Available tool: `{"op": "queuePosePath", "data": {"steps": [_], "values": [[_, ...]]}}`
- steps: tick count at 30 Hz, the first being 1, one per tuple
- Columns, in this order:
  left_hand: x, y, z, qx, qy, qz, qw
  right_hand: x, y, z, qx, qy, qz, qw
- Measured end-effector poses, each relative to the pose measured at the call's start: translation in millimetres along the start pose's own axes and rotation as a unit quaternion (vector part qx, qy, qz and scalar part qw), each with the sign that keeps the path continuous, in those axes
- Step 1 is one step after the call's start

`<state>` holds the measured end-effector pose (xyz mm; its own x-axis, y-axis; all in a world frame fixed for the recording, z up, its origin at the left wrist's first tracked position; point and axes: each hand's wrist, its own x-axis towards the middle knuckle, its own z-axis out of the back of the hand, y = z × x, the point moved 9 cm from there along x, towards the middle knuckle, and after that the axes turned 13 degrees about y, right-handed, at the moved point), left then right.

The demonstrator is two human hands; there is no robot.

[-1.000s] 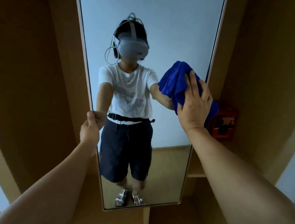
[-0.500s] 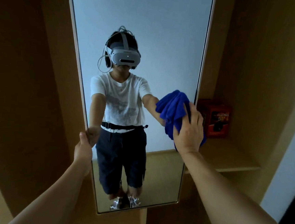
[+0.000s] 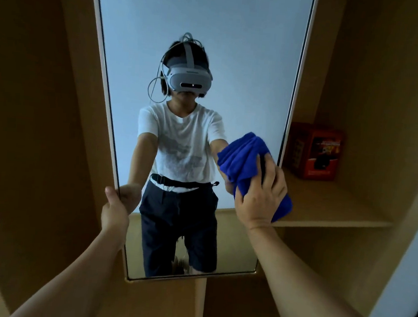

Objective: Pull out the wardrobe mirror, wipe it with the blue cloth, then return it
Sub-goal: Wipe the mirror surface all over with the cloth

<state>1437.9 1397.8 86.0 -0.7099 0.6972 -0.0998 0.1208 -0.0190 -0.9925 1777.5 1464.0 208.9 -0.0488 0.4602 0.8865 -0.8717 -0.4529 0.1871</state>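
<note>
- Head view looks straight at the mirror, pulled out of the wardrobe and standing in front of me, tall and narrow in its pale frame.
- My left hand grips the mirror's left edge, thumb on the front, fingers curled round behind the frame; that is my anchor.
- My right hand presses the cloth flat against the glass near the right edge, about mid-height. Fingers are spread over the bunched blue wad and pinning it to the glass.
- Cloth is crumpled, not folded flat, so only part of it meets the glass. I judge a flatter pad would cover more with each pass.
- Step in hand: wiping. To do it well I want even pressure through the palm, long overlapping strokes, and the left hand bracing so the panel does not swing or slide back.
- Lower part of the glass, below the cloth, looks like the next ground to cover; I cannot tell from here which parts are already clean.
- Right edge is close to the cloth: run along it carefully so the wad does not slip off past the frame.
- Red box sits on the shelf just behind the mirror's right side, apart from my hand; best kept clear of my elbow.
</note>
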Motion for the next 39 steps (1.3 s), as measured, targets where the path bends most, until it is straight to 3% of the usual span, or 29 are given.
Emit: {"op": "queuePosePath", "data": {"steps": [6,17,24,31,35,39], "values": [[2,1,4,0.029,-0.004,-0.031,0.999,-47,6,-24,-0.021,0.044,0.045,0.998],[2,21,8,0.058,0.013,-0.053,0.997,23,51,6,0.039,-0.055,0.023,0.997],[16,40,13,0.064,0.007,-0.107,0.992,-65,89,-39,-0.018,-0.033,0.202,0.979],[22,95,15,0.041,-0.011,-0.134,0.99,-134,109,-72,-0.031,-0.006,0.253,0.967],[22,92,15,0.027,-0.002,-0.14,0.99,-99,125,-52,-0.044,0.012,0.254,0.966],[18,92,16,0.027,0.001,-0.121,0.992,-31,156,-32,-0.054,0.03,0.192,0.979]]}}
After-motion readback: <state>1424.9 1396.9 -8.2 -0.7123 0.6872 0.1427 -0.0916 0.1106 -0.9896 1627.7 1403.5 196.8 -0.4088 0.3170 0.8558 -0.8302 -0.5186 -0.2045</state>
